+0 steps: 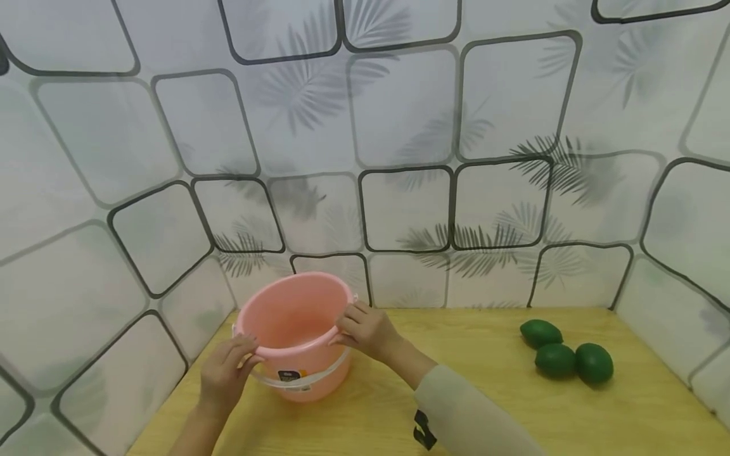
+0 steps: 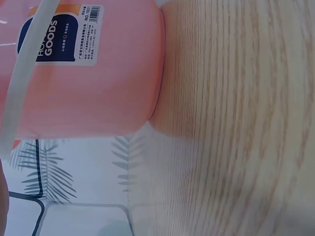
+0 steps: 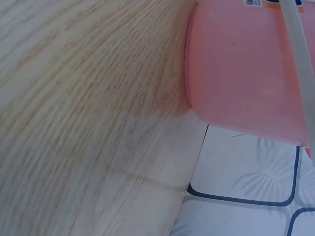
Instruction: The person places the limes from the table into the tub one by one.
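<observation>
A pink plastic bucket point(image 1: 291, 310) stands on the wooden tabletop, its open mouth tipped toward me in the head view. My left hand point(image 1: 224, 373) grips the rim at the near left, fingers over the edge and thumb below. At the right side of the rim, my right hand point(image 1: 369, 330) pinches the edge. The bucket's white handle point(image 1: 322, 375) hangs down across the front, over a printed label point(image 2: 88, 37). Both wrist views show the lower wall of the bucket close to the wood grain.
Three dark green, lemon-shaped fruits lie together at the right: one at the back point(image 1: 540, 334), one in the middle point(image 1: 555, 361), one rightmost point(image 1: 594, 364). A black object point(image 1: 424, 430) shows beside my right sleeve point(image 1: 467, 408). Patterned white walls point(image 1: 407, 209) enclose the wooden tabletop point(image 1: 456, 354).
</observation>
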`<state>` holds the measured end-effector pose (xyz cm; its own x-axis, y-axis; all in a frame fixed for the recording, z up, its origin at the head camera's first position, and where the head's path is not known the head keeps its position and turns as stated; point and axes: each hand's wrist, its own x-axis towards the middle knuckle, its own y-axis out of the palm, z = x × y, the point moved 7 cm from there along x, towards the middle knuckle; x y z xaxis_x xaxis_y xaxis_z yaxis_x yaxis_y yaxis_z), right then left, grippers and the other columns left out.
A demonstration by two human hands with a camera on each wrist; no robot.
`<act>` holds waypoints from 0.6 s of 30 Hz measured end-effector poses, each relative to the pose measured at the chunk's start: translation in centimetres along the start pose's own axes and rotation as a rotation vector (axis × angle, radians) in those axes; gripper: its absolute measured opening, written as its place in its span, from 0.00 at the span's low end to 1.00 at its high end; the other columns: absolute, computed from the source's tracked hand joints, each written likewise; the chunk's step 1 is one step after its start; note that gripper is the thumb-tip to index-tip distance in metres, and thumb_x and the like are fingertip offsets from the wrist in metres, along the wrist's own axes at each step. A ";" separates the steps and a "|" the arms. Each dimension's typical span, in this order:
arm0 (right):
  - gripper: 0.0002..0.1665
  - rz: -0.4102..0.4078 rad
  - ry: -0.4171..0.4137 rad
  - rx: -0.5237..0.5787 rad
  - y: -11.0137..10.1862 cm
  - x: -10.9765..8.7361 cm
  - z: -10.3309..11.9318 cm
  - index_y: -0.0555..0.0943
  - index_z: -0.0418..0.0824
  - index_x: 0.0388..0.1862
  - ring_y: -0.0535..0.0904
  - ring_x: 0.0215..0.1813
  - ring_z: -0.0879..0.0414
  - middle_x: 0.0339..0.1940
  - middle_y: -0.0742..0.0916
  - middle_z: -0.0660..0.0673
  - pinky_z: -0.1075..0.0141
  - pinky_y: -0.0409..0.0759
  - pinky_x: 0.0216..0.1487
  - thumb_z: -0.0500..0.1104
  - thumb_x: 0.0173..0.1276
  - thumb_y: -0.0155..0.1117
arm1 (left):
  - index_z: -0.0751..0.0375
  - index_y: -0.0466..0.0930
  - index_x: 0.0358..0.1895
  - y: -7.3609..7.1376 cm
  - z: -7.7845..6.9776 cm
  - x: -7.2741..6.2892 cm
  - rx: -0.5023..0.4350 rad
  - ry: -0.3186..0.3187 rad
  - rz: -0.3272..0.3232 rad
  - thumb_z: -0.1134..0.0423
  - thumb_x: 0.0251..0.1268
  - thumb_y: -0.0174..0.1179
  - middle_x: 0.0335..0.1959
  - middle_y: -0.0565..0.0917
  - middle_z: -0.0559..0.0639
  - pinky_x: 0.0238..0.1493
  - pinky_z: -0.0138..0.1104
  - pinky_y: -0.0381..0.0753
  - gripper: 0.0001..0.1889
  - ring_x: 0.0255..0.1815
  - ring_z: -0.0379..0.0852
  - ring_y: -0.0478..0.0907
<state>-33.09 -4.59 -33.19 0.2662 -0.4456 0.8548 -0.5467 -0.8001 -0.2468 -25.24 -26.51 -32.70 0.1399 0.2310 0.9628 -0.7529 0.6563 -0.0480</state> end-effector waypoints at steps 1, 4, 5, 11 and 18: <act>0.23 -0.006 0.001 0.003 -0.1 -0.1 0.0 0.77 0.44 0.27 0.77 0.30 0.58 0.28 0.80 0.51 0.75 0.80 0.30 0.59 0.70 0.51 | 0.72 0.79 0.23 0.1 -0.1 0.0 0.003 0.003 -0.003 0.51 0.62 0.56 0.23 0.82 0.60 0.56 0.24 0.76 0.23 0.25 0.58 0.78; 0.23 -0.018 -0.003 0.004 -0.4 -0.2 0.0 0.76 0.44 0.26 0.77 0.30 0.58 0.28 0.81 0.51 0.75 0.79 0.29 0.59 0.70 0.51 | 0.72 0.79 0.23 0.2 -0.4 0.0 0.010 0.009 -0.017 0.51 0.61 0.56 0.23 0.82 0.61 0.56 0.25 0.76 0.23 0.25 0.57 0.78; 0.23 -0.019 -0.007 0.007 -0.5 -0.3 0.0 0.77 0.44 0.26 0.77 0.30 0.58 0.28 0.81 0.51 0.75 0.79 0.29 0.59 0.70 0.51 | 0.72 0.79 0.23 0.2 -0.5 0.0 0.013 0.012 -0.023 0.51 0.61 0.56 0.23 0.82 0.61 0.56 0.25 0.77 0.23 0.25 0.57 0.78; 0.22 -0.035 -0.039 0.012 -1.1 -0.5 -0.1 0.77 0.43 0.26 0.78 0.31 0.58 0.27 0.81 0.51 0.73 0.81 0.32 0.59 0.69 0.54 | 0.71 0.79 0.22 0.4 -1.0 0.2 0.009 0.018 -0.053 0.52 0.61 0.56 0.23 0.82 0.61 0.54 0.25 0.78 0.22 0.23 0.57 0.77; 0.21 -0.061 -0.047 0.027 -2.2 -0.9 -0.1 0.77 0.43 0.26 0.77 0.30 0.57 0.26 0.80 0.50 0.74 0.80 0.30 0.59 0.67 0.56 | 0.71 0.79 0.22 0.8 -1.6 0.4 -0.020 0.029 -0.053 0.52 0.62 0.56 0.23 0.81 0.61 0.55 0.24 0.77 0.23 0.24 0.56 0.77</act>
<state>-32.20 -2.40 -33.34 0.3356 -0.4133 0.8465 -0.5072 -0.8365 -0.2073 -24.74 -24.69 -32.77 0.1980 0.2164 0.9560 -0.7310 0.6824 -0.0031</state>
